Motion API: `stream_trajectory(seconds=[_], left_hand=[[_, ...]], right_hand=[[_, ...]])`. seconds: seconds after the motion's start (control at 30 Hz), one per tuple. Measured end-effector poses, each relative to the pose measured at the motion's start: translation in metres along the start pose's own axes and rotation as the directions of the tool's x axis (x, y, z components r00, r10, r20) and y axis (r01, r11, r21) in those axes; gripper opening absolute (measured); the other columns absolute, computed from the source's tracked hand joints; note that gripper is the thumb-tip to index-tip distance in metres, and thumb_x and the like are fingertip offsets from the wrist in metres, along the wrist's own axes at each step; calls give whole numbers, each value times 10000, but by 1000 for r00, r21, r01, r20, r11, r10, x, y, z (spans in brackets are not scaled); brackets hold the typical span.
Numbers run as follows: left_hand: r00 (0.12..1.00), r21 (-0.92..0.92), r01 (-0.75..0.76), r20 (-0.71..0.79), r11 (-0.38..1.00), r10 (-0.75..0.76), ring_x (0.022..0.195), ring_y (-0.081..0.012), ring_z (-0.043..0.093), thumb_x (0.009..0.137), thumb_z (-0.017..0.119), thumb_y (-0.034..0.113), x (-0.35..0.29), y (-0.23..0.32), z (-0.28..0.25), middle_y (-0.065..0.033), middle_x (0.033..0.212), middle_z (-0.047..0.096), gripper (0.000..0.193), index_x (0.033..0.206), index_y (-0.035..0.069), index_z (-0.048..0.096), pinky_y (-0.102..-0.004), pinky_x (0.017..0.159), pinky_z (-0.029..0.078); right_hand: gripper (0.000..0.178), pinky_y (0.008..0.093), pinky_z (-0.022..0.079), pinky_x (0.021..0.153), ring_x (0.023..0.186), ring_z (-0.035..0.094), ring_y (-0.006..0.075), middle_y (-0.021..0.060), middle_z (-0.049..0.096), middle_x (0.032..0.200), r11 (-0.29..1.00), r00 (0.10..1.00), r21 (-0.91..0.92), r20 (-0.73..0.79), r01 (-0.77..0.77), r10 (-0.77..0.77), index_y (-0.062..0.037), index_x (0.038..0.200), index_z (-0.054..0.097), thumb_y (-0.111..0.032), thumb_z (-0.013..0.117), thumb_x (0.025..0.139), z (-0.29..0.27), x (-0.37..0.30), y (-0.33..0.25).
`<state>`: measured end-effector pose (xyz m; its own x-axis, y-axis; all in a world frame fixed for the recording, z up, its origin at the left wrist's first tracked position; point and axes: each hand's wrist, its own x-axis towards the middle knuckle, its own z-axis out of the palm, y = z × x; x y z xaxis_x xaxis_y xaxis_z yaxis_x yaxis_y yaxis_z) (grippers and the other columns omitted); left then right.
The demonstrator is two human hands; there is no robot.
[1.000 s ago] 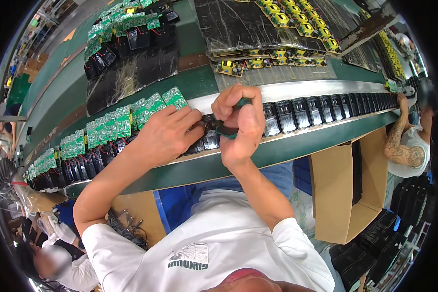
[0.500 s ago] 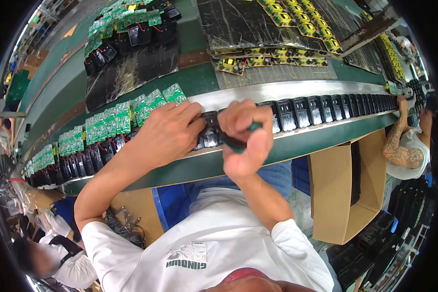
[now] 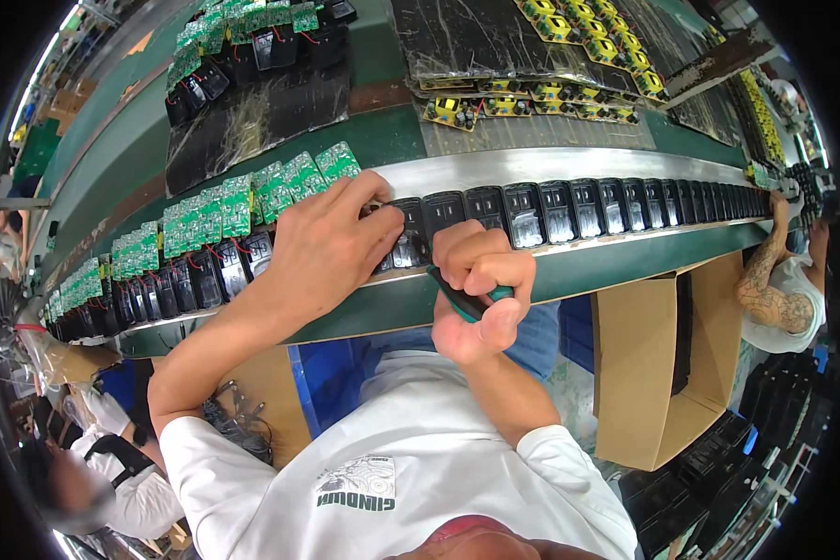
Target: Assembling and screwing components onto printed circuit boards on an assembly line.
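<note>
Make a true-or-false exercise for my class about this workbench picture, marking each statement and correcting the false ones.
1. The right hand grips a green-and-black hand tool. True.
2. The left hand holds a second such tool. False: no tool shows in the left hand, whose fingers are at the row of black plastic cases.
3. The row of black plastic cases runs out to both sides of the hands. True.
4. The tall open cardboard box stands on the person's left. False: the tall open cardboard box stands on the right.
5. Circuit boards with yellow components lie beyond the row, farther from the person. True.
</note>
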<state>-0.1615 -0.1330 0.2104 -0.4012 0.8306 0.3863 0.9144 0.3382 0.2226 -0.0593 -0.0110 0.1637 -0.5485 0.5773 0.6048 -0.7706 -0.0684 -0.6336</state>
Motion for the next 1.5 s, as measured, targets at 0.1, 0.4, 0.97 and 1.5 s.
stream_trajectory(seconds=[0.1, 0.4, 0.97, 1.5], left_hand=[[999, -8, 29, -22, 1000, -29, 786, -178, 569, 845, 737, 98, 2, 3, 4, -14, 960, 550, 82, 824, 91, 657, -306, 613, 450], [995, 76, 91, 44, 993, -94, 797, -178, 557, 815, 747, 83, 6, 3, 8, 8, 974, 574, 54, 847, 103, 709, -294, 633, 449], [995, 194, -9, 103, 981, -12, 765, -220, 569, 772, 719, 180, 17, 0, 5, -43, 886, 555, 103, 708, 114, 671, -362, 518, 452], [945, 205, -49, 325, 978, -21, 758, -267, 608, 790, 728, 192, 32, -1, -3, -48, 886, 600, 100, 782, 96, 702, -387, 588, 484]], right_hand=[[393, 338, 378, 626, 694, 404, 186, 56, 479, 791, 1000, 1000, -6, 8, 3, -3, -131, 903, 425, -481, 455, 1077, 0, 0, 0], [399, 336, 379, 621, 692, 398, 185, 52, 477, 789, 1000, 1000, -11, 26, -1, 1, -131, 894, 413, -483, 458, 1076, -1, 1, -2], [342, 324, 358, 652, 713, 373, 177, 48, 451, 803, 995, 993, 1, -54, -103, 103, -116, 916, 418, -426, 487, 1043, 10, 25, 9], [219, 341, 331, 641, 687, 364, 182, 56, 450, 770, 992, 993, 46, -8, -115, 115, -101, 891, 440, -279, 437, 1018, 8, 33, 13]])
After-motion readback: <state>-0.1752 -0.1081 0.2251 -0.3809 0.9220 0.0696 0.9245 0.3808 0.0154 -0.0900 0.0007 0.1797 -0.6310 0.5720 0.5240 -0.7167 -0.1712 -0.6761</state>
